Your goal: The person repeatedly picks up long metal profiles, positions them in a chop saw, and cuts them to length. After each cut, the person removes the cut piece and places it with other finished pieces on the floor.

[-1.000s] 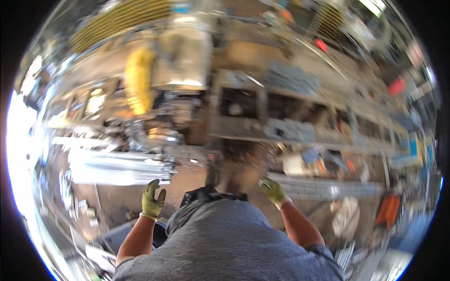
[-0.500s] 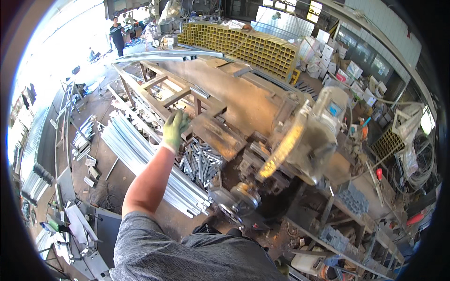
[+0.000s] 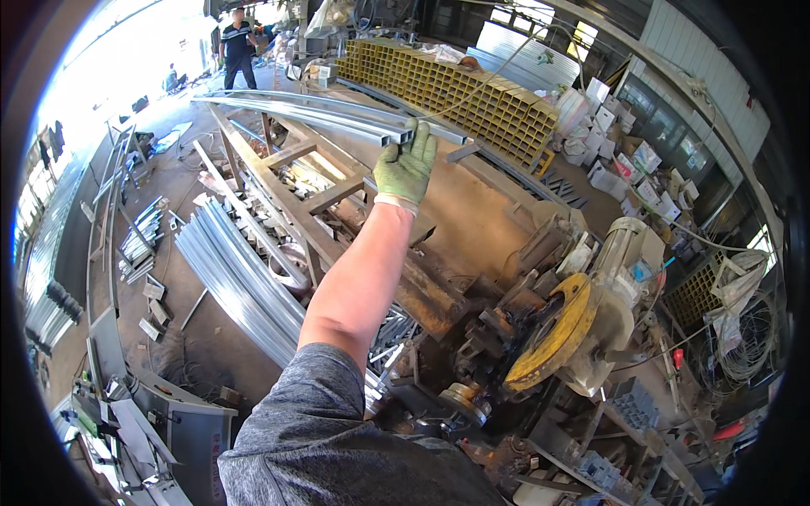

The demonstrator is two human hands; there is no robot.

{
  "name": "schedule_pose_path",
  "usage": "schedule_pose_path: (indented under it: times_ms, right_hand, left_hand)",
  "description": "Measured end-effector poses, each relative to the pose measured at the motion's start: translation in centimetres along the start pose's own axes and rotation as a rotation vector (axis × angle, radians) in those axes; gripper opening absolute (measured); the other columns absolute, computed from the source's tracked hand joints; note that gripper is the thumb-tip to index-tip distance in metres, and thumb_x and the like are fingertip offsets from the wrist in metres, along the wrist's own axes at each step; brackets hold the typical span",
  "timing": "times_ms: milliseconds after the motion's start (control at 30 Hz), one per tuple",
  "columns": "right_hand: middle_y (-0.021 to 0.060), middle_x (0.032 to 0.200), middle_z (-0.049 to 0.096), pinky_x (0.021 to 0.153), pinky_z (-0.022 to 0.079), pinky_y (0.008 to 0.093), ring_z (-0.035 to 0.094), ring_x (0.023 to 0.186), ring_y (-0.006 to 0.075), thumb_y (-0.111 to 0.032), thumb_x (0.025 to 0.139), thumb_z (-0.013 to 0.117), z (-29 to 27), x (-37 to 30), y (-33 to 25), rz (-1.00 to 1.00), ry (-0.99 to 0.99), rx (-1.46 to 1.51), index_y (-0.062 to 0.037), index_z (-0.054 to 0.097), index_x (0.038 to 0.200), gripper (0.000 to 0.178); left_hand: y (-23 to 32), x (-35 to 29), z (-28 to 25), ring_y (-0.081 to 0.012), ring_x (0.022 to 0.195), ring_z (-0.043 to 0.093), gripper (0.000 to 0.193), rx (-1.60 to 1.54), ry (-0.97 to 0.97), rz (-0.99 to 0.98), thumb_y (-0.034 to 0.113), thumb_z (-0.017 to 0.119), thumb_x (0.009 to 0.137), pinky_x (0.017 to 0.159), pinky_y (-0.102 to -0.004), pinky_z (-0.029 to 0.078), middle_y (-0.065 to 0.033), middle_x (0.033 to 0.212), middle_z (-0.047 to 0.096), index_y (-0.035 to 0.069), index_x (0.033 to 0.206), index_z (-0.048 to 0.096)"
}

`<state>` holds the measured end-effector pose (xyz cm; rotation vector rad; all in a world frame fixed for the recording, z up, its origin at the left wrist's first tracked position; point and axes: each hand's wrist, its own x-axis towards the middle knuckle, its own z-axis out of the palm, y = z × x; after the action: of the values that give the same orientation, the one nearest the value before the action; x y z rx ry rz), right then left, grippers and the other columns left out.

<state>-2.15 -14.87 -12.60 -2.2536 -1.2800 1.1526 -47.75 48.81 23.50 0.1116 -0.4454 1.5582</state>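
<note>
So the long grey metal tubes (image 3: 337, 111) sat up on the rusty steel rack (image 3: 287, 202), running far-left across the shop, and their near ends were right where the gloved left hand (image 3: 406, 169) was. That hand was stretched out with fingers curled over the tube ends, apparently gripping them, though the glove hid how tight. Right hand wasn't visible at all. Looked to me like the pick-up step, grabbing stock off the rack; next move would probably call for dragging a tube toward the chop saw with the yellow guard (image 3: 553, 333) near-right, keeping the long end level. Room was tight: a pile of shiny cut profiles (image 3: 236, 278) lay left of the rack, a stack of yellow square tubing (image 3: 456, 93) sat just behind, and another person (image 3: 239, 51) stood far off.
</note>
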Motion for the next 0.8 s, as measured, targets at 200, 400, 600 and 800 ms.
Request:
schedule_pose_path:
  times_ms: [200, 400, 600, 800]
  right_hand:
    - [0.0219, 0.134, 0.089, 0.109, 0.065, 0.0525, 0.085, 0.126, 0.0417, -0.036, 0.119, 0.074, 0.2, 0.5, -1.7, 0.041, -0.005, 0.001, -0.0078, 0.087, 0.142, 0.039]
    - [0.0219, 0.137, 0.089, 0.11, 0.065, 0.052, 0.085, 0.127, 0.0414, -0.037, 0.119, 0.075, 0.4, 1.1, -1.9, 0.071, -0.017, -0.008, -0.0074, 0.086, 0.145, 0.04]
    - [0.022, 0.139, 0.089, 0.11, 0.065, 0.0515, 0.085, 0.128, 0.041, -0.038, 0.12, 0.076, 0.5, 1.8, -2.4, 0.096, -0.033, -0.007, -0.007, 0.086, 0.147, 0.042]
    - [0.022, 0.141, 0.088, 0.111, 0.065, 0.0509, 0.085, 0.13, 0.0406, -0.038, 0.12, 0.077, 0.5, 2.4, -2.7, 0.116, -0.042, 0.001, -0.0066, 0.085, 0.149, 0.044]
  left_hand:
    - [-1.1, 3.5, -1.1, -0.0406, 0.146, 0.081, 0.055, 0.027, 0.176, 0.046, 0.034, 0.04, 0.127, 0.123, -0.0677, 0.066, -0.0123, 0.154, 0.085, 0.006, 0.158, 0.075]
    - [-3.9, 6.1, -0.9, -0.025, 0.066, 0.072, 0.027, 0.511, 0.547, 0.126, 0.039, 0.059, 0.127, 0.054, -0.038, 0.055, -0.0072, 0.09, 0.073, 0.015, 0.118, 0.066]
    - [-2.9, 13.1, -1.7, -0.0283, 0.074, 0.076, 0.04, 1.062, 0.651, 0.147, 0.05, 0.07, 0.125, 0.058, -0.047, 0.061, -0.0121, 0.103, 0.079, 0.01, 0.126, 0.074]
    - [-3.4, 15.2, -3.4, -0.0307, 0.091, 0.081, 0.048, 0.92, 0.625, 0.023, 0.055, 0.071, 0.126, 0.088, -0.0522, 0.073, -0.0074, 0.109, 0.081, 0.008, 0.126, 0.073]
